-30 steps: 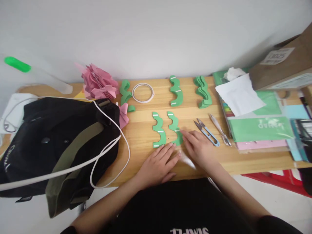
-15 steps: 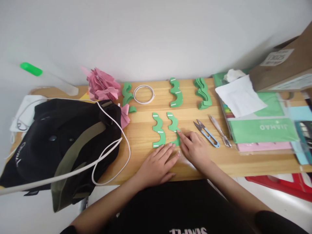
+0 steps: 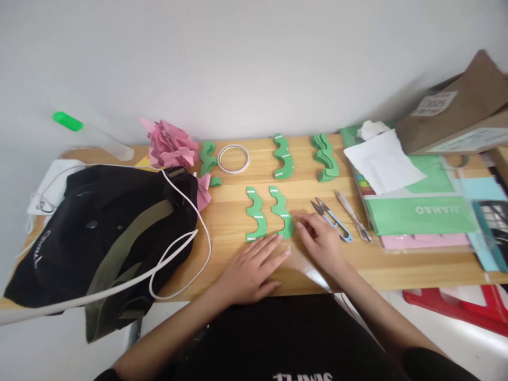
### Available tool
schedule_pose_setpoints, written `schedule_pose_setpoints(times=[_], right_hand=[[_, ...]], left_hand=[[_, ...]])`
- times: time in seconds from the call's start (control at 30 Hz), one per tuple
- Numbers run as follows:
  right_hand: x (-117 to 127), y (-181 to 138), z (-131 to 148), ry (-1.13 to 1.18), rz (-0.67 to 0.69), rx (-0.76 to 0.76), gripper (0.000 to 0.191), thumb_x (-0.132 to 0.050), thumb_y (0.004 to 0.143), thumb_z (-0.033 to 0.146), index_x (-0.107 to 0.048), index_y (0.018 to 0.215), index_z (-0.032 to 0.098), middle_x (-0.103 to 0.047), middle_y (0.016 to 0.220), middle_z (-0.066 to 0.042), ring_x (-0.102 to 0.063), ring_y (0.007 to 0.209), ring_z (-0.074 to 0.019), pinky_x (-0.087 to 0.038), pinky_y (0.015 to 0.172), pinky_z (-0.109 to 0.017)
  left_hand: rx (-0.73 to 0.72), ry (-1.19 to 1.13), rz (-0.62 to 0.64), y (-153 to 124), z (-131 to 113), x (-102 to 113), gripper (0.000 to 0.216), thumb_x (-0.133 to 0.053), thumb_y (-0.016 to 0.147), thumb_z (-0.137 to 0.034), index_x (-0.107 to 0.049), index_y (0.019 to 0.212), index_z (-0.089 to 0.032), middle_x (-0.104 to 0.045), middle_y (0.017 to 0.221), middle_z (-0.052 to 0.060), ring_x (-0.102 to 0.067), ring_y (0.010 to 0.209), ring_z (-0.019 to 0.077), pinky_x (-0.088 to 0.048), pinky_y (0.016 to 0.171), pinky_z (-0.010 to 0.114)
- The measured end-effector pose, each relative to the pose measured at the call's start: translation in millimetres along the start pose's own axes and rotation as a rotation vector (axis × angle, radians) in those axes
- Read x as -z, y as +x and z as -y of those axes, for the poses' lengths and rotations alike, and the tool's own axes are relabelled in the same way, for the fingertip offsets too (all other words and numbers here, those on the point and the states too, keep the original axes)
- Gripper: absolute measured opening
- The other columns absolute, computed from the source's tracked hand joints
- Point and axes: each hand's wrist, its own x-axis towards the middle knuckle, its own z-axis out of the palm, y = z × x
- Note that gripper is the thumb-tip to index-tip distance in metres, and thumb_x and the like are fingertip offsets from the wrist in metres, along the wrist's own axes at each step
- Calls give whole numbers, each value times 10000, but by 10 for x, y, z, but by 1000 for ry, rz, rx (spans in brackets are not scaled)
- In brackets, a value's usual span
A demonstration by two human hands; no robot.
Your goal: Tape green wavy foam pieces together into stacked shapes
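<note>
Two wavy green paper pieces lie side by side on the wooden table, a left one and a right one. White strips show on both. My left hand lies flat with its fingers stretched out, fingertips at the lower ends of the pieces and covering a bit of the right one. Just right of that piece rests my right hand, its fingers loosely bent and apart, holding nothing. Beyond it are blue thread snips and a pen.
Along the back are more green pieces, a green stack, a tape roll and a pink paper flower. A black bag with a white cable fills the left. Paper packs and a cardboard box stand right.
My right hand has lifted its finger off the right green piece and drawn back to the right. My left hand stays in place. The view has shifted slightly.
</note>
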Motion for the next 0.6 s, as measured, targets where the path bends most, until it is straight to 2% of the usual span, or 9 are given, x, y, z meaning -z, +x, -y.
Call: schedule_pose_setpoints(times=[0.1, 0.23, 0.37, 0.53, 0.6], right_hand=[[105, -5, 93, 266, 27, -213, 235, -541, 876, 351, -700, 855, 180, -706, 787, -65, -624, 672, -178, -506, 634, -311], [190, -82, 264, 611, 238, -445, 293, -610, 810, 440, -726, 828, 172, -624, 630, -5, -521, 523, -119, -442, 509, -259], [194, -164, 393, 745, 343, -498, 321, -634, 792, 462, -738, 886, 173, -596, 627, 11, -457, 497, -92, -390, 465, -238], [168, -191, 460, 779, 325, -509, 321, -662, 774, 466, -715, 926, 189, -599, 652, 15, -449, 508, -90, -381, 473, -235], [167, -184, 471, 769, 309, -501, 318, -673, 761, 487, -698, 879, 194, -606, 658, 12, -461, 514, -94, -388, 478, -236]], left_hand=[[-37, -108, -72, -26, 5, 55, 541, -494, 950, -344, -377, 1432, -130, -409, 1511, 200, -302, 1456, 293, -362, 1127, 482], [15, -422, -174, -75, -27, 140, 581, -483, 963, -342, -282, 1489, -196, -465, 1476, 160, -397, 1405, 246, -389, 1121, 456], [127, -639, -158, -107, -62, 176, 596, -470, 968, -367, -254, 1514, -264, -528, 1415, 120, -504, 1304, 247, -441, 1077, 453], [124, -729, -145, -110, -87, 142, 595, -481, 965, -368, -263, 1514, -297, -567, 1355, 99, -530, 1256, 239, -445, 1064, 449], [127, -728, -127, -108, -94, 139, 604, -469, 968, -370, -242, 1523, -296, -565, 1360, 96, -534, 1250, 239, -446, 1060, 446]])
